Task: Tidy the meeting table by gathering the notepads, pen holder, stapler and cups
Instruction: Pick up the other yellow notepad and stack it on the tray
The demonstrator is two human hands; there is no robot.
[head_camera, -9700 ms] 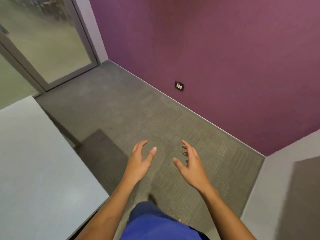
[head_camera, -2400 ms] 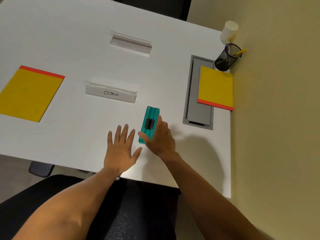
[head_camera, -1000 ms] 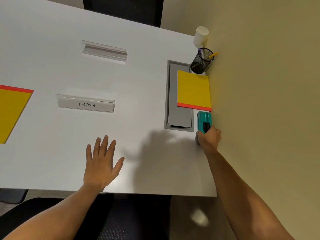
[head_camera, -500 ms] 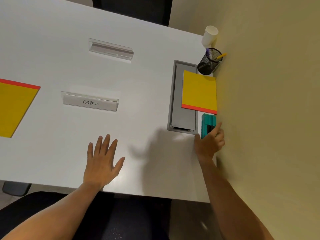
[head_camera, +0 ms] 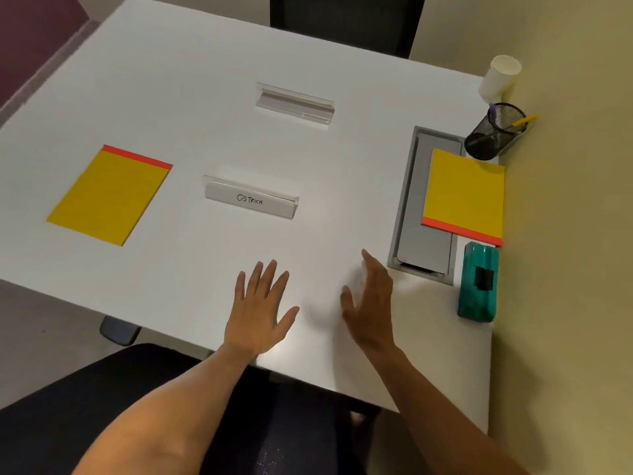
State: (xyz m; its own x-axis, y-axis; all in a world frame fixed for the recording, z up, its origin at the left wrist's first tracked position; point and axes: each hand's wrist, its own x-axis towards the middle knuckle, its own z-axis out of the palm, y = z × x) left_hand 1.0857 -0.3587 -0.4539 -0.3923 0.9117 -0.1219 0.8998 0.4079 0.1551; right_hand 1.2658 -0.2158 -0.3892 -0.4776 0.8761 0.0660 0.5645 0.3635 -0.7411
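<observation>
A yellow notepad [head_camera: 109,197] with a red binding strip is lying on the left part of the white table [head_camera: 191,97]. Right of it, a clear nameplate reading "OSTRICH" [head_camera: 251,197] is standing, with an unlabelled clear nameplate [head_camera: 295,102] farther back. The left hand [head_camera: 258,311] is resting flat near the front edge, fingers spread wide, holding nothing. The right hand [head_camera: 371,303] is hovering beside it, fingers straight and relaxed, holding nothing. A second yellow notepad [head_camera: 466,192] is partly covering the grey cable hatch [head_camera: 421,248]. The teal stapler [head_camera: 479,281] is lying just in front of that pad by the wall. Behind, a mesh pen holder [head_camera: 493,132] and white paper cup [head_camera: 500,78] are sitting in the corner.
</observation>
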